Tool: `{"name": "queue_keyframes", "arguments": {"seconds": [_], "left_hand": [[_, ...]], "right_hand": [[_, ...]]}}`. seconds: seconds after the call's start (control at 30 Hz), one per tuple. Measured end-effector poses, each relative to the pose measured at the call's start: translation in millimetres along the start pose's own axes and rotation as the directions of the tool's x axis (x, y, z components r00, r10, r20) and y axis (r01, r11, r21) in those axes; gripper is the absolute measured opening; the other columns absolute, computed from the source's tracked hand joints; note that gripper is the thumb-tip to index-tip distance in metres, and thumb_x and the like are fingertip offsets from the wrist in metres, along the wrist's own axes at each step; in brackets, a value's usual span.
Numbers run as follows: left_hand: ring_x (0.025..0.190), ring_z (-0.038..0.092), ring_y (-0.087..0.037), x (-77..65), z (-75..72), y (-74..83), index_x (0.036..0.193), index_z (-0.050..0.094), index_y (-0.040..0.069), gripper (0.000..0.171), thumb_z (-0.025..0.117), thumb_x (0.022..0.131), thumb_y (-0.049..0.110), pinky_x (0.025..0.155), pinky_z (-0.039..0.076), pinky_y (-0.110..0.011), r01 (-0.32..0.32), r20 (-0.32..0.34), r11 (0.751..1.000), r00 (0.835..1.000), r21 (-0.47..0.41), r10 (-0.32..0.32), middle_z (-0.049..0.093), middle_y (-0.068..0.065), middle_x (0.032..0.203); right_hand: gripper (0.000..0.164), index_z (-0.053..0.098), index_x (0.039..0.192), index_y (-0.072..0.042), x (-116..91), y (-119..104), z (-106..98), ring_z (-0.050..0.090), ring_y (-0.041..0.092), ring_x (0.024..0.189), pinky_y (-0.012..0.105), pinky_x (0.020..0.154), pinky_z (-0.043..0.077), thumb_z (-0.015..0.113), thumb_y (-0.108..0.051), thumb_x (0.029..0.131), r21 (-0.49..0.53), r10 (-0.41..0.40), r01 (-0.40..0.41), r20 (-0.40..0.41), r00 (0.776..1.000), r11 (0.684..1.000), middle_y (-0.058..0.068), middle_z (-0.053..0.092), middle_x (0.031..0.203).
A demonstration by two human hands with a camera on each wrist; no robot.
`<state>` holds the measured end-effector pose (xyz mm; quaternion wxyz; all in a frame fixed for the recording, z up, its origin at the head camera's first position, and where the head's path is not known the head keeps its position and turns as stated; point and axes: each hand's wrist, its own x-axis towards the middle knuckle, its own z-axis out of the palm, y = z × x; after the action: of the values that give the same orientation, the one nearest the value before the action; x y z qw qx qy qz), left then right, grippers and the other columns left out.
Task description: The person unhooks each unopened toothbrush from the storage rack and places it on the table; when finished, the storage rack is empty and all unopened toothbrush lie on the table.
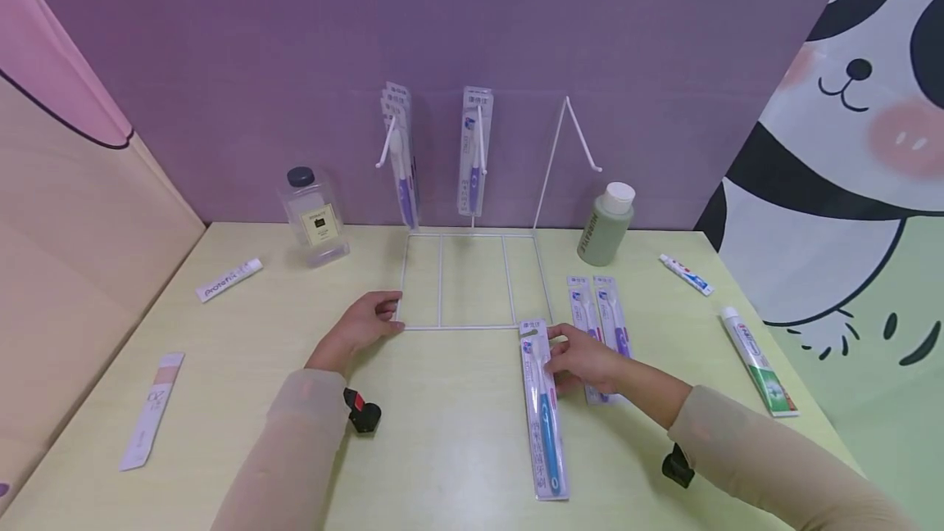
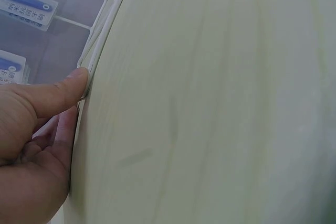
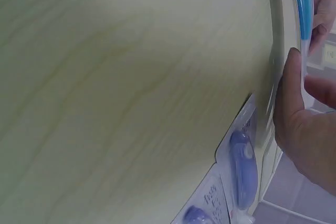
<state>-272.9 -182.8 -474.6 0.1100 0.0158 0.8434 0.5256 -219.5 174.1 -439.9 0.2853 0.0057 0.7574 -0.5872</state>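
A white wire display rack (image 1: 472, 328) stands at the back of the table. At its front left corner my left hand (image 1: 360, 323) pinches the wire (image 2: 105, 30) between thumb and fingers. My right hand (image 1: 586, 359) holds a packaged blue toothbrush (image 1: 544, 424) by the right edge, near its upper half. In the right wrist view the thumb and fingers (image 3: 294, 80) close on this pack's edge. Purple toothbrush packs hang from the rack's left hook (image 1: 402, 162) and middle hook (image 1: 472, 158); its right hook (image 1: 583, 138) is bare. Two purple toothbrush packs (image 1: 609, 301) lie beside my right hand, partly hidden by it.
Behind and left stands a clear bottle with a black cap (image 1: 313, 224); a green bottle (image 1: 606, 228) is at the rack's right. A small white tube (image 1: 229, 280) and a pale flat packet (image 1: 152, 412) lie left. Two toothpaste tubes, one small (image 1: 686, 274), one larger (image 1: 760, 363), lie right.
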Motion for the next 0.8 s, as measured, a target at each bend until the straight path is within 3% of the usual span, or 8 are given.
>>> {"name": "queue_keyframes", "arguments": {"seconds": [0.2,0.33,0.43,0.67,0.8], "left_hand": [[0.111,0.043,-0.027,0.4,-0.9,-0.1,0.132,0.042,-0.001,0.059,0.067,0.078,-0.001,0.094,0.037,-0.036,-0.002,0.003,1.000,1.000,0.008,0.002,0.046,-0.018,0.125],[0.111,0.043,-0.028,-0.6,-0.5,0.8,0.132,0.042,-0.002,0.059,0.067,0.079,-0.001,0.094,0.037,-0.036,-0.012,0.005,1.000,1.000,0.016,0.011,0.046,-0.019,0.124],[0.109,0.044,-0.028,-1.2,-0.6,2.1,0.132,0.042,-0.001,0.060,0.068,0.078,-0.001,0.094,0.037,-0.036,-0.004,-0.004,1.000,1.000,0.017,0.004,0.047,-0.018,0.121],[0.109,0.044,-0.027,-0.4,0.6,-1.9,0.131,0.043,0.000,0.059,0.068,0.078,-0.001,0.093,0.037,-0.036,-0.009,-0.006,1.000,1.000,0.028,0.009,0.048,-0.017,0.120],[0.110,0.044,-0.027,-1.0,0.0,-0.6,0.131,0.044,0.000,0.058,0.068,0.078,0.000,0.093,0.037,-0.036,-0.006,-0.014,0.999,1.000,0.033,0.006,0.048,-0.018,0.120]], "right_hand": [[0.050,0.036,0.119,0.002,0,2,-2,0.061,0.028,0.063,0.038,0.055,0.053,0.064,0.004,0.078,-0.183,0.059,-0.052,0.030,0.998,0.982,0.018,0.057,0.082],[0.046,0.042,0.116,0.002,2,-9,-7,0.060,0.027,0.061,0.036,0.054,0.053,0.067,-0.002,0.078,-0.367,0.078,-0.075,-0.005,0.997,0.927,0.017,0.059,0.073],[0.044,0.045,0.117,0.001,9,-27,-11,0.060,0.026,0.064,0.035,0.054,0.053,0.067,-0.006,0.080,-0.436,0.058,-0.067,-0.034,0.998,0.897,0.015,0.059,0.076],[0.041,0.045,0.121,-0.001,38,-85,-13,0.059,0.033,0.081,0.034,0.061,0.053,0.063,-0.008,0.084,-0.430,-0.112,0.087,-0.034,0.993,0.898,0.016,0.056,0.090],[0.038,0.048,0.119,-0.001,64,-115,-14,0.060,0.031,0.080,0.031,0.062,0.053,0.062,-0.009,0.085,-0.453,-0.284,0.232,-0.048,0.958,0.861,0.015,0.058,0.090]]}}
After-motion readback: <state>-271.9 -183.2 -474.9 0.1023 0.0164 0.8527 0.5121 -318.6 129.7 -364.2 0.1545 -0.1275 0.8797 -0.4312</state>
